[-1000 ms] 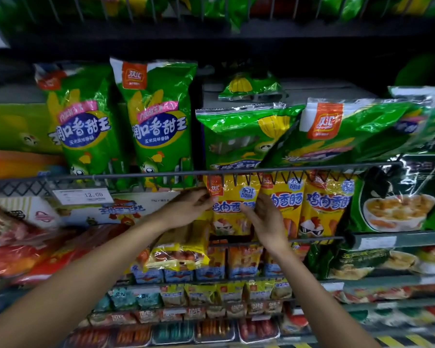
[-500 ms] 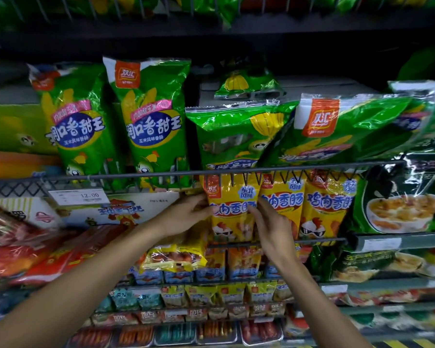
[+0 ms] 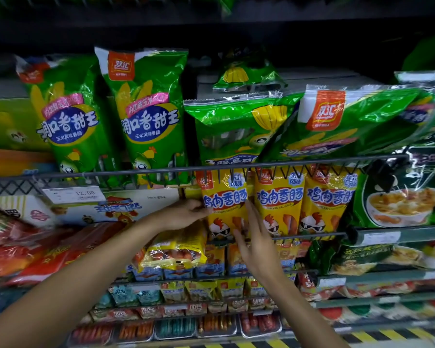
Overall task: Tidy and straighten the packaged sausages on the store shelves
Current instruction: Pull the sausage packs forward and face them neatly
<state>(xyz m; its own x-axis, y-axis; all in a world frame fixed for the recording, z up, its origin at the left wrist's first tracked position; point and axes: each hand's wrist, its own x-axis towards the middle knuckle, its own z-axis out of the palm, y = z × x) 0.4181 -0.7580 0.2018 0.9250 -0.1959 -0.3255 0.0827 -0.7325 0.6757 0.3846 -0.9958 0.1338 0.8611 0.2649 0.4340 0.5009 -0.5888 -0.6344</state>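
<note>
Three yellow chicken-sausage packs stand in a row behind a wire rail point(image 3: 161, 172). My left hand point(image 3: 183, 213) grips the left edge of the leftmost yellow pack point(image 3: 225, 199), fingers curled onto its front. My right hand point(image 3: 255, 237) lies with straight fingers against that pack's right side, beside the middle yellow pack point(image 3: 279, 199). The third yellow pack point(image 3: 328, 197) stands upright to the right. On the shelf above, two green corn-sausage packs point(image 3: 146, 116) stand upright, while other green packs point(image 3: 342, 121) lie tilted and overlapping.
A price tag point(image 3: 73, 194) hangs on the rail at left. Red packs point(image 3: 23, 249) lie at lower left, a loose yellow bag point(image 3: 173, 252) sits under my left wrist, and dark green soup packs point(image 3: 399, 197) stand at right. Lower shelves hold several small sausage packs.
Both hands have slid slightly down the leftmost yellow pack, and my right hand's fingers have straightened along its right side. The view has shifted a little.
</note>
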